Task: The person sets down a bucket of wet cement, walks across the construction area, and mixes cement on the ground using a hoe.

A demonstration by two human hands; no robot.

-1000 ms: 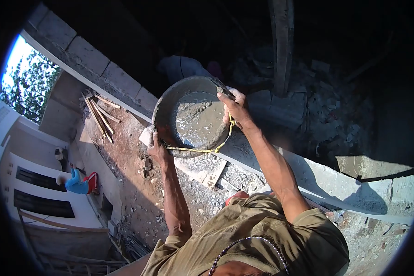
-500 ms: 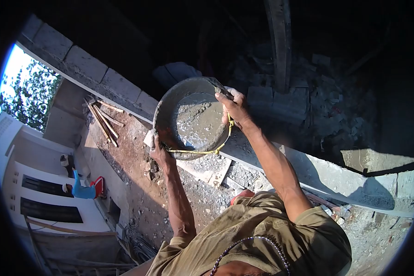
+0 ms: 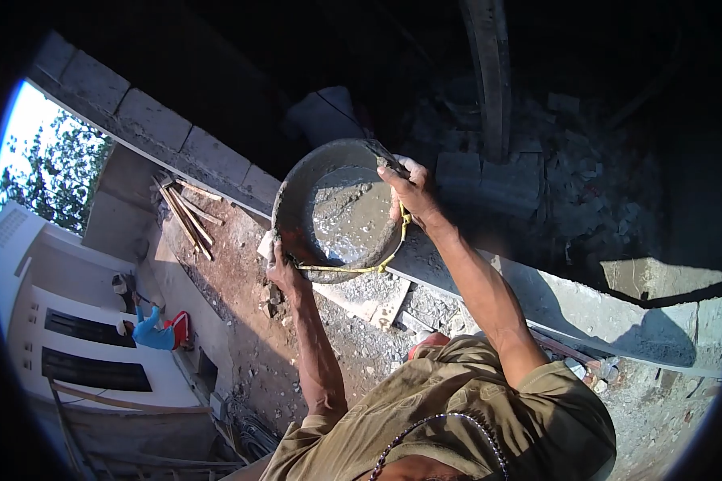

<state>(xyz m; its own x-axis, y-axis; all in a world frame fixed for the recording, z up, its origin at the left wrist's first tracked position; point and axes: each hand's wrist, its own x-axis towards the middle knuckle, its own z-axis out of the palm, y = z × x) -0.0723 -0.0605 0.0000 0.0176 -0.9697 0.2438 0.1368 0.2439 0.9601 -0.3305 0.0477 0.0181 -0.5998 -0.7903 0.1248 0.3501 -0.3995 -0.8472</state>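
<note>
Between my two hands is a round dark bucket (image 3: 290, 200) with wet grey mortar (image 3: 349, 212) inside. My left hand (image 3: 285, 268) grips its rim at the lower left, fingers closed over the edge. On the opposite side my right hand (image 3: 410, 188) is closed round the rim, thumb on top. A yellow cord (image 3: 353, 268) runs along the near edge of the bucket, from beside the left hand up to the right hand. Under the bucket lies part of a pale flat board (image 3: 377, 305) with grey residue.
A low block wall (image 3: 156, 116) runs diagonally beyond the bucket, with a dark interior behind it. There, a pale shape (image 3: 329, 112) and a post (image 3: 489, 80) show. Wooden strips (image 3: 186, 216) and rubble lie left. A person in blue (image 3: 154, 329) is farther off.
The bucket and both hands have shifted very slightly right and down in view. The pale shape in the dark interior has moved right and up. The distant person has changed arm posture.
</note>
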